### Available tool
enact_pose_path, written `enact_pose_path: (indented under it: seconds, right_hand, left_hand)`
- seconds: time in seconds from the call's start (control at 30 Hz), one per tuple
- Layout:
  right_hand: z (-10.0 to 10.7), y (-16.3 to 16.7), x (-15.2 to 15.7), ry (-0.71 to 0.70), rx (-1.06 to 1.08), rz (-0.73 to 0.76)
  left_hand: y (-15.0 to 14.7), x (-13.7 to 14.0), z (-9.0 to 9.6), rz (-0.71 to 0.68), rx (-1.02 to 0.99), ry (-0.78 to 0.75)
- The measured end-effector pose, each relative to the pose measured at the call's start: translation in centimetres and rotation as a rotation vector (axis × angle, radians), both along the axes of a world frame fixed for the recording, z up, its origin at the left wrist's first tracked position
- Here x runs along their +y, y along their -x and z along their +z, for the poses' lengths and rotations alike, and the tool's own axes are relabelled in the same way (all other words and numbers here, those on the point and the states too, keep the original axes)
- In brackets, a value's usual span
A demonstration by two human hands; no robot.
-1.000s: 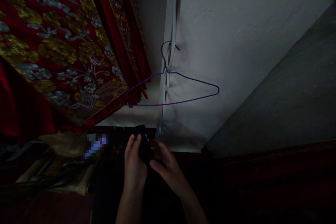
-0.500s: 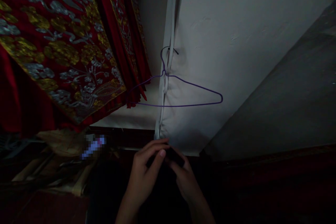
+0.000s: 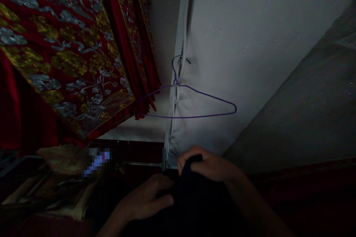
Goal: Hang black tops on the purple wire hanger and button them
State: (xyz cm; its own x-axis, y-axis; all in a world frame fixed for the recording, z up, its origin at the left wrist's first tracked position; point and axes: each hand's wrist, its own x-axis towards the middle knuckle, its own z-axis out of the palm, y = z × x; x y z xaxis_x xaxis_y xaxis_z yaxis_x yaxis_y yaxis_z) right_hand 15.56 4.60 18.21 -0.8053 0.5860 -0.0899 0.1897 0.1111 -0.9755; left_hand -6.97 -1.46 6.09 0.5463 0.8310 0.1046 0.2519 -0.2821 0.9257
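Note:
A black cloth (image 3: 191, 200) hangs low in the middle of the view, hard to make out in the dim light. My right hand (image 3: 211, 164) is closed over its top edge. My left hand (image 3: 144, 200) grips the cloth's left side lower down. Above both hands an empty purple wire hanger (image 3: 191, 103) hangs by its hook from a nail on the white wall (image 3: 250, 44), next to a white cable strip (image 3: 178, 81).
Red curtains with gold and silver embroidery (image 3: 63, 55) fill the upper left. A dark wooden ledge (image 3: 133, 148) runs under the wall. Dim clutter (image 3: 55, 177) lies at the lower left. A grey slanted surface (image 3: 306, 111) is at the right.
My hands have spread apart and dropped: the right now grasps the cloth's top edge, the left its side. More of the black cloth shows between them.

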Motion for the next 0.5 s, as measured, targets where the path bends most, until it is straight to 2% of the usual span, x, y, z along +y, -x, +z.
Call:
enact_pose_path:
  seconds: [0.13, 0.23, 0.3, 0.37, 0.5]
  right_hand:
    - [1.6, 1.5, 0.9, -0.202, -0.085, 0.113]
    - [2.5, 1.0, 1.4, -0.403, -0.162, 0.084]
    - [3.0, 0.0, 2.2, -0.55, -0.192, -0.017]
    - [3.1, -1.1, 3.4, -0.653, -0.167, -0.165]
    - [1.6, -1.5, 6.5, -0.76, 0.001, -0.481]
  left_hand:
    - [0.1, 1.5, 0.6, -0.064, 0.227, -0.122]
    - [1.0, 3.0, -0.1, -0.036, 0.35, -0.207]
    - [2.1, 3.9, -0.7, 0.027, 0.423, -0.217]
    - [3.6, 4.5, -1.0, 0.109, 0.415, -0.213]
    - [6.3, 5.0, -0.6, 0.261, 0.103, -0.084]
